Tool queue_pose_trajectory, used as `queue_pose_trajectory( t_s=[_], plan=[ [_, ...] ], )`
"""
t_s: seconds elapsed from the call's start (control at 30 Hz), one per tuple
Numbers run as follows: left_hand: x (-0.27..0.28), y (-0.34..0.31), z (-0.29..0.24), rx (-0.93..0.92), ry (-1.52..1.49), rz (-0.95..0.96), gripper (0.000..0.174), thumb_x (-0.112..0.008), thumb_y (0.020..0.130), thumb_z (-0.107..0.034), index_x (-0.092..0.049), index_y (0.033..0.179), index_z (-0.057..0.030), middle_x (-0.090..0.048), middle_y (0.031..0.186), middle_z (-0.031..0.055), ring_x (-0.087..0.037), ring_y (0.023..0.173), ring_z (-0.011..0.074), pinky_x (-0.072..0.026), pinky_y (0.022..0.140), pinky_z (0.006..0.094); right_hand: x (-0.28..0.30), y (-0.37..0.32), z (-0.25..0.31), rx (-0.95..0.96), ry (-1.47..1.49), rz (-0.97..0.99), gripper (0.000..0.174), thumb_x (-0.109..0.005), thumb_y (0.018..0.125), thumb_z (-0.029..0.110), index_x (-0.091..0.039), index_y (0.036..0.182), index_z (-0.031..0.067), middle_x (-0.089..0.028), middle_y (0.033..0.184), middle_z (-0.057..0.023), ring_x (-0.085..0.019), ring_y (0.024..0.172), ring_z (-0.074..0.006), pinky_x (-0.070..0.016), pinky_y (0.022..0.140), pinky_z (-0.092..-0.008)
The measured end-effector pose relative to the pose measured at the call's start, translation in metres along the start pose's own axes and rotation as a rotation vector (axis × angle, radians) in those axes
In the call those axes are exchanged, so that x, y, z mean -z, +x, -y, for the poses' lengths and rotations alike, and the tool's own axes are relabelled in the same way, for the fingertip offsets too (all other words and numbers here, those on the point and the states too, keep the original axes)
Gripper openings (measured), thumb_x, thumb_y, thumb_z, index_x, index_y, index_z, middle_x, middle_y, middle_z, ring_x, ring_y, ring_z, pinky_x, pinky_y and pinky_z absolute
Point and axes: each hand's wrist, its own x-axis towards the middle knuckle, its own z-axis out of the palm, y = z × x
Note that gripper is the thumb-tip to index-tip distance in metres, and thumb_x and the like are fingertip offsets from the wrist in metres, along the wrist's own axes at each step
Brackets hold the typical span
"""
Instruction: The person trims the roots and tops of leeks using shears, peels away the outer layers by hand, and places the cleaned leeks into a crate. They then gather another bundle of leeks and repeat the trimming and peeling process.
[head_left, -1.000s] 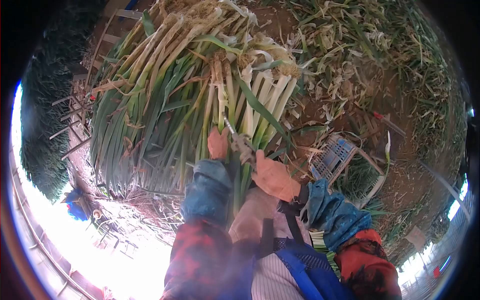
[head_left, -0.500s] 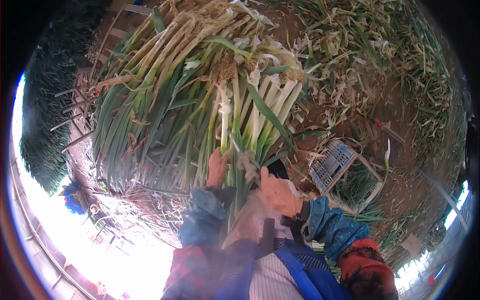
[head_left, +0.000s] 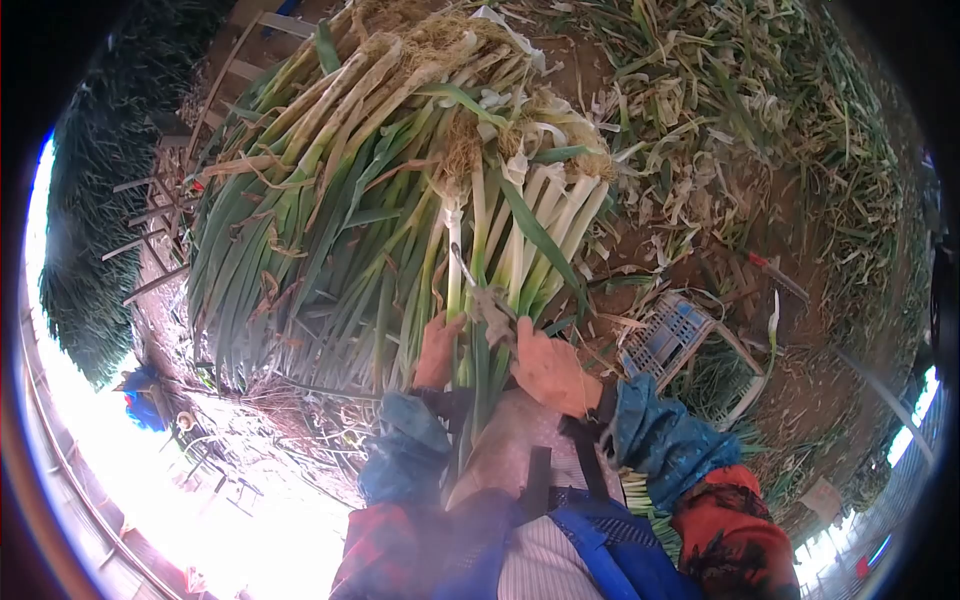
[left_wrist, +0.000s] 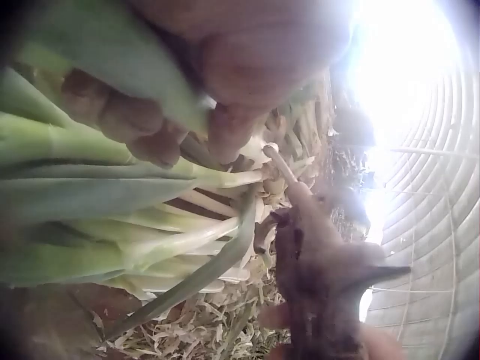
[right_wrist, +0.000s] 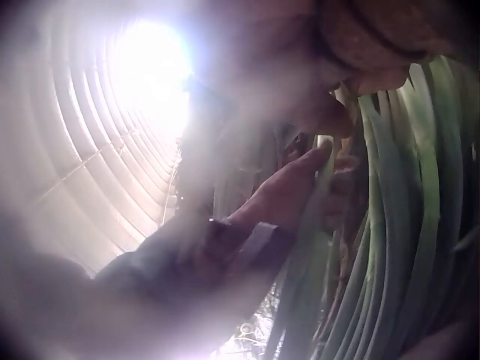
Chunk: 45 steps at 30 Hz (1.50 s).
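In the head view my left hand [head_left: 436, 350] grips a green onion [head_left: 454, 240] by its green part, its white stalk and tangled roots pointing away from me. Beside it, my right hand [head_left: 555, 375] holds a dirt-covered blow gun [head_left: 492, 315], whose thin nozzle points at the white stalk. The left wrist view shows curled left fingers [left_wrist: 146, 124] over green leaves and the gun's body [left_wrist: 315, 255] close by. More green onions [head_left: 545, 220] lie just right of the held one, and a large heap [head_left: 300, 200] spreads to the left.
A plastic crate [head_left: 690, 345] lies on the ground to the right, near a red-handled tool [head_left: 775, 270]. Leaf scraps [head_left: 690, 130] cover the ground at the upper right. A slatted metal frame [head_left: 155, 235] stands at the left.
My left hand has drawn back toward my body with the green onion. My right hand dipped back, then came forward a little with the blow gun. The held stalk shows whiter below its roots.
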Motion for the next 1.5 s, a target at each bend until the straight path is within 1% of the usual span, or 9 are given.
queue_pose_trajectory(
  t_s=[0.13, 0.43, 0.63, 0.83, 1.03, 1.23, 1.3, 1.4, 1.5],
  plan=[
    [0.002, 0.006, 0.000, 0.255, -0.169, 0.005, 0.026, -0.056, 0.088, -0.033, -0.056, 0.091, -0.0072, -0.051, 0.066, 0.0010, -0.047, 0.051, 0.0078, -0.0351, 0.043, 0.0214, -0.002, 0.060, -0.012, -0.105, -0.049, -0.076, 0.035, -0.054, 0.078, 0.014, -0.038, 0.100, -0.0061, -0.058, 0.067, -0.0228, -0.060, 0.063, -0.0423, -0.0485, 0.057, -0.0495],
    [0.005, 0.005, -0.003, 0.298, -0.260, 0.032, 0.029, -0.053, 0.089, -0.030, -0.058, 0.103, -0.0052, -0.050, 0.066, 0.0025, -0.045, 0.047, 0.0091, -0.0347, 0.039, 0.0233, 0.004, 0.056, 0.000, -0.072, -0.039, 0.010, 0.029, -0.053, 0.077, 0.013, -0.037, 0.094, -0.0046, -0.059, 0.066, -0.0231, -0.061, 0.067, -0.0433, -0.0486, 0.057, -0.0502],
    [0.007, -0.010, -0.027, 0.290, -0.301, 0.118, 0.033, -0.052, 0.090, -0.031, -0.055, 0.112, -0.0071, -0.049, 0.066, 0.0001, -0.043, 0.047, 0.0087, -0.0325, 0.040, 0.0224, -0.006, 0.118, -0.020, 0.001, -0.027, -0.222, 0.022, -0.050, 0.079, 0.010, -0.041, 0.091, -0.0062, -0.061, 0.068, -0.0249, -0.063, 0.065, -0.0403, -0.0514, 0.058, -0.0461],
    [0.006, -0.010, -0.019, 0.353, -0.469, 0.174, 0.037, -0.049, 0.092, -0.031, -0.049, 0.121, -0.0073, -0.048, 0.066, -0.0009, -0.041, 0.046, 0.0077, -0.0314, 0.040, 0.0214, 0.005, 0.072, -0.014, -0.082, -0.075, 0.018, 0.038, -0.056, 0.077, 0.016, -0.039, 0.099, -0.0096, -0.060, 0.069, -0.0252, -0.060, 0.065, -0.0437, -0.0492, 0.056, -0.0483],
    [0.002, -0.013, -0.020, 0.356, -0.378, 0.170, 0.035, -0.050, 0.092, -0.030, -0.051, 0.119, -0.0072, -0.048, 0.064, -0.0007, -0.042, 0.047, 0.0074, -0.0316, 0.040, 0.0213, 0.002, 0.104, -0.032, 0.065, -0.036, -0.205, 0.042, -0.057, 0.078, 0.021, -0.039, 0.102, -0.0089, -0.059, 0.071, -0.0245, -0.061, 0.067, -0.0422, -0.0477, 0.058, -0.0509],
    [-0.044, -0.008, 0.024, -0.090, 0.072, -0.041, 0.036, -0.058, 0.087, -0.026, -0.054, 0.113, -0.0022, -0.050, 0.056, 0.0058, -0.052, 0.047, 0.0203, -0.0408, 0.044, 0.0332, 0.021, 0.013, -0.005, 0.046, -0.015, 0.068, 0.037, -0.053, 0.081, 0.022, -0.037, 0.103, -0.0036, -0.058, 0.072, -0.0228, -0.058, 0.064, -0.0413, -0.0469, 0.058, -0.0498],
    [-0.060, 0.004, 0.075, -0.401, 0.535, -0.043, 0.033, -0.061, 0.083, -0.024, -0.053, 0.107, -0.0026, -0.056, 0.073, 0.0153, -0.056, 0.065, 0.0353, -0.0455, 0.058, 0.0435, 0.016, -0.002, -0.026, -0.075, -0.051, 0.158, 0.037, -0.054, 0.081, 0.021, -0.037, 0.103, -0.0026, -0.058, 0.072, -0.0233, -0.058, 0.065, -0.0419, -0.0466, 0.058, -0.0501],
    [-0.092, 0.004, 0.023, -0.222, 0.830, 0.012, 0.034, -0.062, 0.082, -0.022, -0.050, 0.108, -0.0045, -0.053, 0.102, 0.0204, -0.052, 0.093, 0.0396, -0.0437, 0.073, 0.0488, 0.014, -0.007, -0.075, -0.139, -0.068, 0.060, 0.037, -0.057, 0.079, 0.019, -0.036, 0.101, -0.0017, -0.058, 0.072, -0.0236, -0.059, 0.068, -0.0427, -0.0466, 0.059, -0.0508],
    [-0.075, 0.032, 0.026, -0.452, 0.886, -0.190, 0.035, -0.061, 0.082, -0.021, -0.050, 0.110, -0.0049, -0.050, 0.107, 0.0203, -0.051, 0.097, 0.0410, -0.0442, 0.074, 0.0484, 0.007, -0.019, -0.080, -0.097, -0.053, 0.036, 0.051, -0.059, 0.079, 0.018, -0.035, 0.114, -0.0090, -0.056, 0.074, -0.0222, -0.057, 0.069, -0.0397, -0.0458, 0.058, -0.0488]
  ],
)
